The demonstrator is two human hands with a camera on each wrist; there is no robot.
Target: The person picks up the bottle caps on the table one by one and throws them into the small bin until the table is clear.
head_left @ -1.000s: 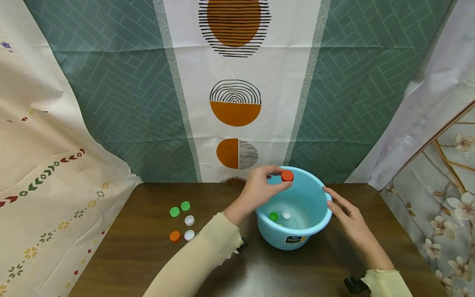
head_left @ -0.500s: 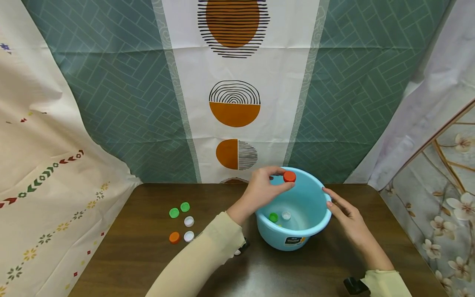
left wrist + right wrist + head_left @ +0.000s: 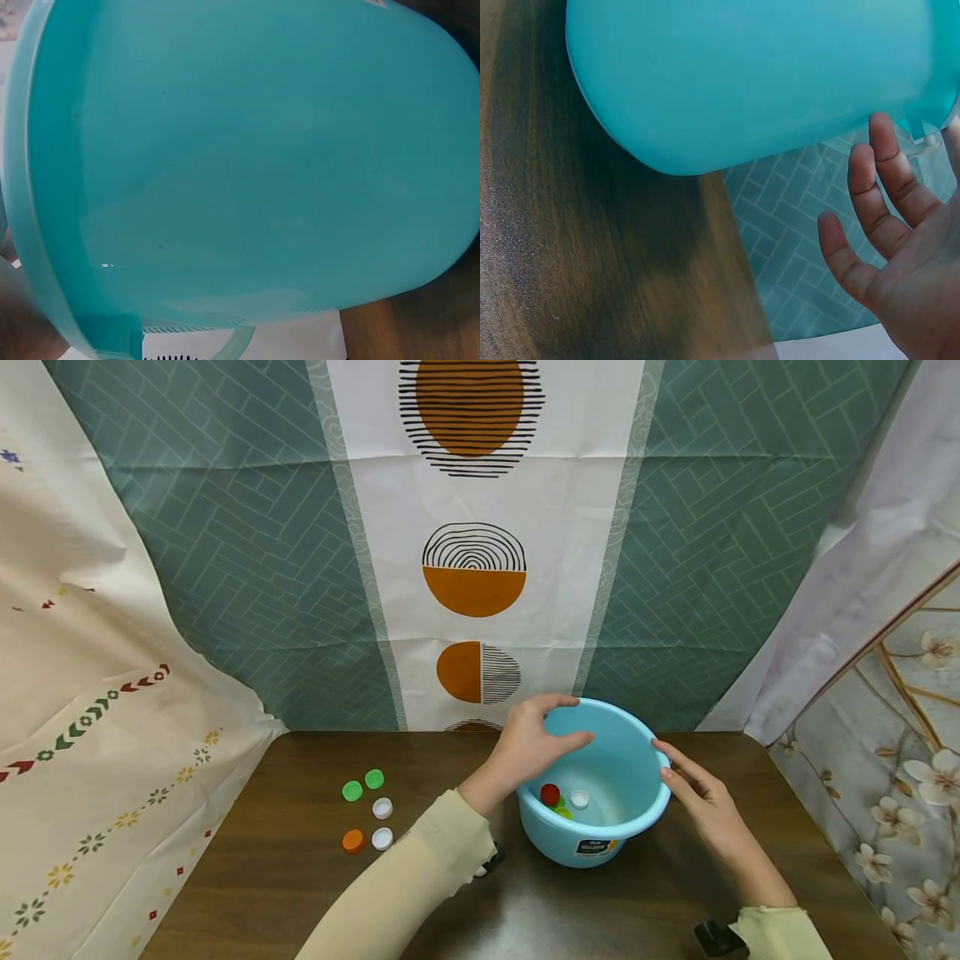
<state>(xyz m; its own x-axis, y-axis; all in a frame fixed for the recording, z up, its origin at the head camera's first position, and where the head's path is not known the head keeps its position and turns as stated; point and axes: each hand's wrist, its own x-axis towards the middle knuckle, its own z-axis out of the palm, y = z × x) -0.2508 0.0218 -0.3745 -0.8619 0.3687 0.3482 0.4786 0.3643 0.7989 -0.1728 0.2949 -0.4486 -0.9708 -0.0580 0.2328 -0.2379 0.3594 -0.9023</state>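
In the head view my left hand (image 3: 528, 743) reaches over the left rim of a light blue plastic tub (image 3: 660, 810), thumb and fingers spread apart with nothing between them. Below it, inside the tub, a red bottle cap (image 3: 550, 794) shows beside a yellow-green cap (image 3: 562, 812) and a white cap (image 3: 579, 798). A bit of another green cap shows behind the red one. At the tub's right side, my right hand (image 3: 705, 806) rests its fingertips on the rim. Its other fingers (image 3: 870, 191) extend loosely along the outer wall in the right wrist view.
Left on the brown wooden table (image 3: 247, 860) lie two green caps (image 3: 363, 784), two white caps (image 3: 382, 822) and an orange cap (image 3: 353, 841). Another white piece (image 3: 480, 870) is partly hidden by my left wrist. A patterned curtain (image 3: 480, 677) hangs behind the table.
My left hand has let go of the red cap, which has dropped into the tub. The thumb and fingers have spread. My right hand stays at the rim.
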